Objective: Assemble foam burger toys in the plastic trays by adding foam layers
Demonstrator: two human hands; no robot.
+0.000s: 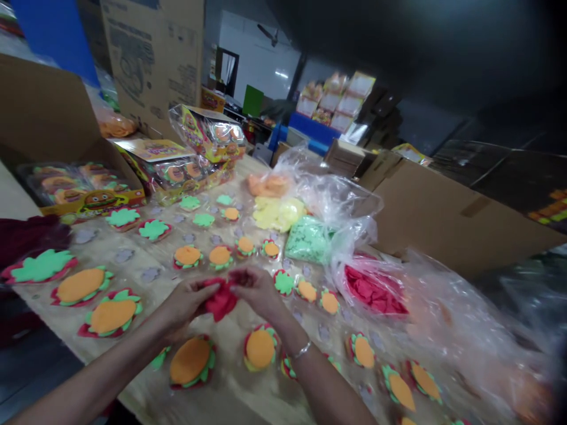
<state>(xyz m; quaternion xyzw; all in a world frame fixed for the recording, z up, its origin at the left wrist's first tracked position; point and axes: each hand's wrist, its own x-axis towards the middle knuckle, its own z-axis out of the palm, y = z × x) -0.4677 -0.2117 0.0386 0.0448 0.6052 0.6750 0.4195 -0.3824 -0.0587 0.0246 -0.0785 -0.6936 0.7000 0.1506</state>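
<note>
Over the middle of the table, my left hand (191,300) pinches a red, wavy-edged soft piece (221,302) from the left. The fingers of my right hand (256,288) are closed on its other side. Whether it is one piece or a few stacked ones, I cannot tell. Around my hands lie several layered burger shapes, such as an orange-topped one (190,360) below and another orange-topped one (260,348) to its right. A green-topped stack (283,283) lies just right of my right hand. Small greyish clear pieces (150,274) are scattered between the rows.
Clear bags at the back right hold red pieces (372,289), green pieces (310,241) and yellow pieces (277,212). Printed display boxes (177,168) of packed burgers stand at the back left. A big open carton (456,218) borders the right side. A dark red sleeve (33,239) shows at left.
</note>
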